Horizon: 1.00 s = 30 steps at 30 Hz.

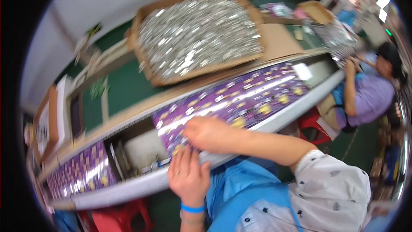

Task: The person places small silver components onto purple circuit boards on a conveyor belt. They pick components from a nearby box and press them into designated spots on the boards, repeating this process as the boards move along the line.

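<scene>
Out toward 8 o'clock lies a second purple panel (81, 172), followed by an open trough section (143, 148) whose sunken floor leaves room beside the main panel's left end. Near 6 o'clock, the left hand (189, 174) reaches over the near-left corner, fingers straight and thumb apart; whether it pinches anything I cannot tell. The main purple panel (234, 94) runs from just below centre toward 2 o'clock, dotted with small pale pieces (219, 98). It looks glossy, so probably stiff and slippery, best held by its edges. The pieces look light and easily nudged, best pinched by their sides. A cardboard box (206, 72) heaped with silvery parts crowds its far edge at 12 o'clock and is probably heavy. The right hand (210, 134), just below centre, has curled, blurred fingers over the panel; their grip is hidden. The white rail (296, 111) borders the near edge; another gap (319, 77) opens toward 2 o'clock, before a co-worker (371, 92) at 3 o'clock.
</scene>
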### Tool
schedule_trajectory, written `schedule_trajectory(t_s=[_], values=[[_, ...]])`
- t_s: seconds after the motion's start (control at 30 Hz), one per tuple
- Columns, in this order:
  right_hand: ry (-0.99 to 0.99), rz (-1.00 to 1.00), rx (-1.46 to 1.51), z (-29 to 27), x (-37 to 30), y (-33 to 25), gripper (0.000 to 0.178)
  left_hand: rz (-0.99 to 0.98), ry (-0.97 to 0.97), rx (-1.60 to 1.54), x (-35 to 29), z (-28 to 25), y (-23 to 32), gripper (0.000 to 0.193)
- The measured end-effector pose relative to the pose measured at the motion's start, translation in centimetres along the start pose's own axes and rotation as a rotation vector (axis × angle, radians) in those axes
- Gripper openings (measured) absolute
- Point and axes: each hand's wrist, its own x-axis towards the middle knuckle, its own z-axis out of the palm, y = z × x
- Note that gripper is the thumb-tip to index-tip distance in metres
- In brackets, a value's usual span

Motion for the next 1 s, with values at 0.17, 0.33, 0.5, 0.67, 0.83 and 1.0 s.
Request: schedule_trajectory(t_s=[0.17, 0.33, 0.5, 0.67, 0.83, 1.0], values=[[0.097, 0.04, 0.082, 0.5, -0.3, -0.3, 0.014, 0.02, 0.031, 0.035, -0.8, 0.9, -0.3, 0.042], [0.2, 0.027, 0.082, 2.1, -1.1, -0.3, 0.012, 0.028, 0.026, 0.058, -0.9, 0.4, 0.9, 0.034], [0.292, 0.048, 0.066, 2.3, -1.5, -0.8, 0.016, 0.047, 0.044, 0.096, -1.0, 0.5, 1.0, 0.035], [0.38, 0.02, 0.01, 2.4, -2.2, -0.7, 0.016, 0.046, 0.048, 0.104, -0.7, 0.7, 1.6, 0.035], [0.409, -0.057, 0.048, 1.9, -2.5, -1.4, 0.015, 0.026, 0.086, 0.139, -1.1, 0.8, 1.5, 0.033], [0.729, -0.218, 0.136, -3.3, -6.0, -1.2, 0.019, 0.046, 0.1, 0.157, -1.0, 1.3, 1.4, 0.031]])
